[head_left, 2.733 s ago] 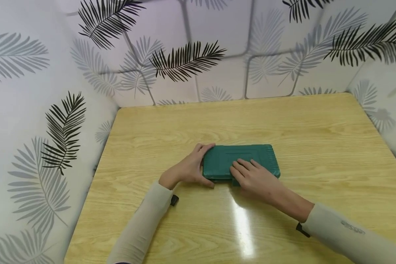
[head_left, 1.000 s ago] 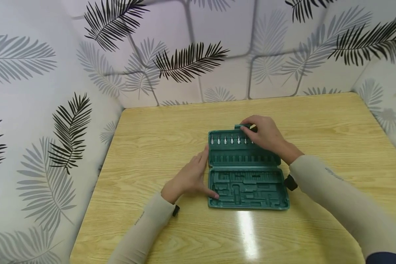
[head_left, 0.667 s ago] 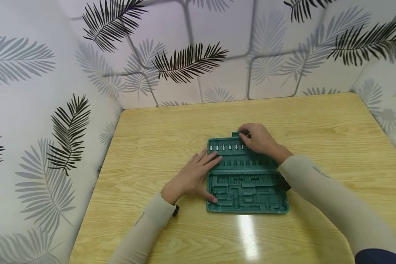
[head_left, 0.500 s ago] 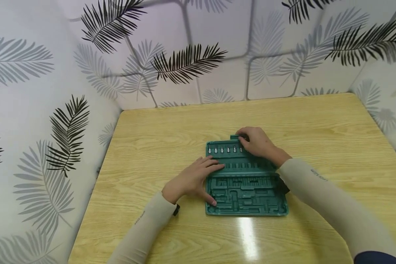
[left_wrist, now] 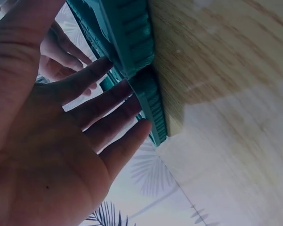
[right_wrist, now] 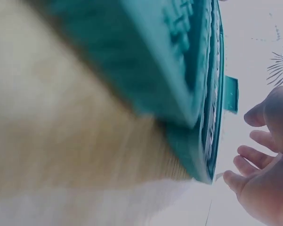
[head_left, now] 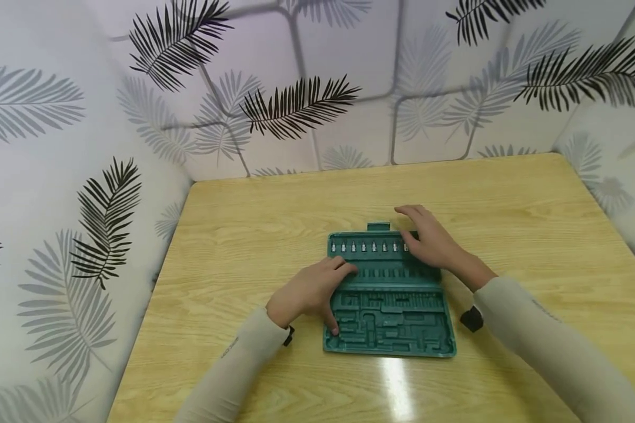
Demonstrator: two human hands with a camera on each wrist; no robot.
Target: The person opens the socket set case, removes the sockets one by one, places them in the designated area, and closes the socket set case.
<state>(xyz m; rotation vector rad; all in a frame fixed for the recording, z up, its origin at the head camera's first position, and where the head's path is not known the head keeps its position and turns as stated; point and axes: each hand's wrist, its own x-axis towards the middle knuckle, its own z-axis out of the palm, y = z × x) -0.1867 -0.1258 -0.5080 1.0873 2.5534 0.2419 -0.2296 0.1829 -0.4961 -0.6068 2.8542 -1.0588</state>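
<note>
Leaf-patterned wall covering (head_left: pixel 344 56) backs a wood-grain table (head_left: pixel 264 226); just below centre frame lies an opened green bit case (head_left: pixel 388 287), left hand (head_left: pixel 312 288) loose-fingered at its left edge, right hand (head_left: pixel 430 242), gripping nothing, by its upper-right corner.

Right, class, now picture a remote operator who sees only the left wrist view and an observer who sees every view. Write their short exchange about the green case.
Operator: I see the green case edge-on. What sits in its far half?
Observer: The head view shows a row of small silver bits there.
Operator: Part of the right hand shows behind it. Is that hand on the latch tab?
Observer: No; in the right wrist view a gap separates its fingers from the latch tab.
</note>
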